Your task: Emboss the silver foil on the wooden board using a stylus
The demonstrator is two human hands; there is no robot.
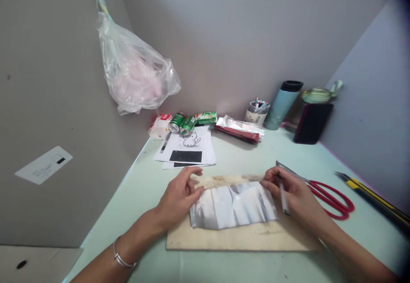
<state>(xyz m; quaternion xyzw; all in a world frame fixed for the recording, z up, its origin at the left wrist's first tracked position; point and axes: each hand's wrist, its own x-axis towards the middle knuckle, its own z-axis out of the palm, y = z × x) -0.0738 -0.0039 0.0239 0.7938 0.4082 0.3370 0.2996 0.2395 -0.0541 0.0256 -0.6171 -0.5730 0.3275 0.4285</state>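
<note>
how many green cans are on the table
3: the left can beside the white-and-red packet, the middle can just right of it and slightly nearer, and the right can lying behind the cat drawing.

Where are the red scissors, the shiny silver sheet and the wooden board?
Red scissors (348, 209): head view, on the far-right end of the handles.
Silver sheet (233, 207): head view, on its crinkled middle.
Wooden board (243, 240): head view, on the bare strip below the sheet.
</note>
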